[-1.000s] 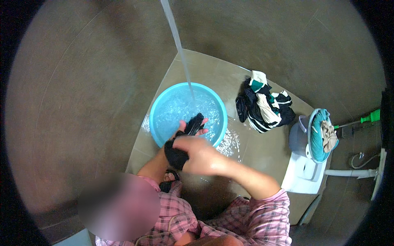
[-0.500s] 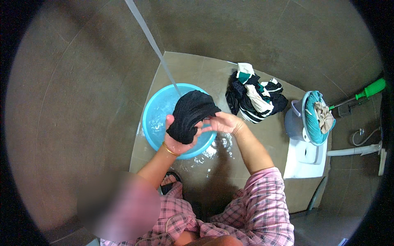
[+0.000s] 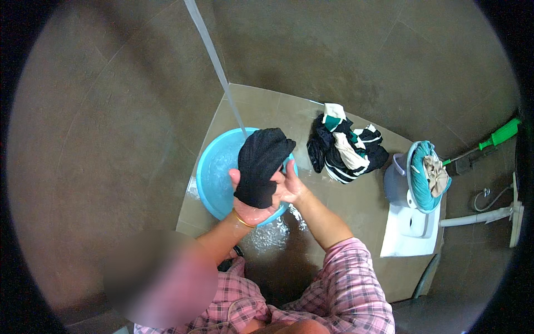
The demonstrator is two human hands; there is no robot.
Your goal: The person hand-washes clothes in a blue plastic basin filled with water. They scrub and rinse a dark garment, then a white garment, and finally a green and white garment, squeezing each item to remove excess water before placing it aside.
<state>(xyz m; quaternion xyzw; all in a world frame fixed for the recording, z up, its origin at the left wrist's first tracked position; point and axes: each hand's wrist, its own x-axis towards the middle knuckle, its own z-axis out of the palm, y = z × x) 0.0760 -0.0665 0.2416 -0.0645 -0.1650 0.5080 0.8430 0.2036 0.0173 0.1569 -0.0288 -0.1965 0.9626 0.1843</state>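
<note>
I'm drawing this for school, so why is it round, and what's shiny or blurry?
In the head view, the fisheye lens gives the round black border and bends lines on the wall; also in the head view, the wet floor beside the blue basin glints, a blurred patch covers the lower left, and the black cloth looks fairly clear.

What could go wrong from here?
1. Overflow or splash: the water stream falls into the blue basin near its far rim.
2. Slipping: the floor by the basin has a shiny wet patch close to the person's feet.
3. Drop: the wadded black cloth lies over the left hand and might slide off.
</note>
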